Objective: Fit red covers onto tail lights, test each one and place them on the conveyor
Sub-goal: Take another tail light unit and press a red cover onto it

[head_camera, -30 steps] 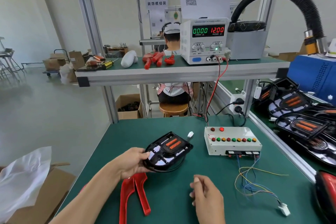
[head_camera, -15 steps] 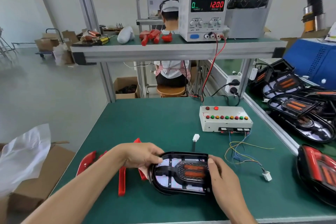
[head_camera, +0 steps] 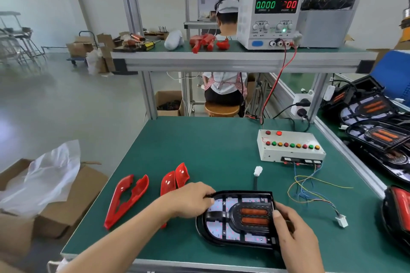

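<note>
Tail light [head_camera: 239, 217] flat on green table [head_camera: 210, 150], near edge, centre-right; left hand [head_camera: 190, 200] grips its left rim, fingers curled over, right hand [head_camera: 295, 230] clamps its right end, thumb on top. Two red covers [head_camera: 126, 199] lie left of it, test box [head_camera: 288, 147] far right

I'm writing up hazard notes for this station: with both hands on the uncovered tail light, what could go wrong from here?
1. The tail light lies near the table's front edge; pressing a cover on could push it off.
2. The left hand lies over a red cover, which might get pushed or scratched.
3. The loose wires and white connector lie beside the right hand and could snag.
</note>
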Tool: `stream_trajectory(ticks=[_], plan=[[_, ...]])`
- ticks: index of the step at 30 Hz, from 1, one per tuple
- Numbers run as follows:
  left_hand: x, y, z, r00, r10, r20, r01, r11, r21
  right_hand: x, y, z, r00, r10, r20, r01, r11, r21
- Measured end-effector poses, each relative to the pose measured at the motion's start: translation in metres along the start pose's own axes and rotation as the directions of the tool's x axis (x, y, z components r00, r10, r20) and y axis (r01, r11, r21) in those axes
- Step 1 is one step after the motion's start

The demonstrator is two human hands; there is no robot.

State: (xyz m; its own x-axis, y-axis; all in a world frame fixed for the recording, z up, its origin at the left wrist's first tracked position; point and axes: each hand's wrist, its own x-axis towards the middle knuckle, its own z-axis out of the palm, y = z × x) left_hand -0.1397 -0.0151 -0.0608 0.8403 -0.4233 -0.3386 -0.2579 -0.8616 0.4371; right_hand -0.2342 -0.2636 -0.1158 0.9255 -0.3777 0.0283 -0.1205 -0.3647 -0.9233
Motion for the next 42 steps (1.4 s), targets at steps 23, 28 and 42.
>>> stream_trajectory(ticks=[23, 28, 42], plan=[[-0.008, -0.017, 0.008, 0.774, -0.391, -0.497, 0.393, 0.913, -0.108, -0.006, -0.011, -0.005, 0.999, 0.034, -0.014, -0.035, 0.998, -0.05], [-0.029, 0.001, 0.001, 0.791, -0.331, -0.515, -0.023, 0.825, -0.565, -0.016, -0.028, -0.009, 0.947, -0.254, -0.199, 0.233, 0.965, -0.124], [-0.024, 0.101, 0.05, 0.79, -0.225, -0.57, -0.535, 0.199, -0.821, 0.0, -0.07, -0.01, 0.927, -0.294, 0.232, 0.256, 0.95, 0.182]])
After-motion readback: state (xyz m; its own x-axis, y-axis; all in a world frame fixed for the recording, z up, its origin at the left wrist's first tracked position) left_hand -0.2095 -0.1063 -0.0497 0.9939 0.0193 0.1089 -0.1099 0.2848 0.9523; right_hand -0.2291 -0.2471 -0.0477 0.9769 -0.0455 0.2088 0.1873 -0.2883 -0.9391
